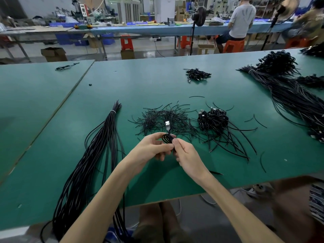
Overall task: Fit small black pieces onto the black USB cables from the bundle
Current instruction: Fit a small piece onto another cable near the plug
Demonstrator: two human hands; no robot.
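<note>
Pinching a limp coiled cable [168, 137] mid-frame, my left hand [154, 148] and right hand [184, 151] grip its loops; light, floppy, best held near the plug [167, 124].

Scene lit evenly from overhead, moderately bright. Soft dark shadow cast on green table [157, 81] near front edge. Pale sheen reflected off floor [150, 53] beyond. Small glint caught on metal plug of USB cable [167, 124]. Table edges bowed by wide lens; corners smeared and darkened. Far workshop rendered soft.
</note>
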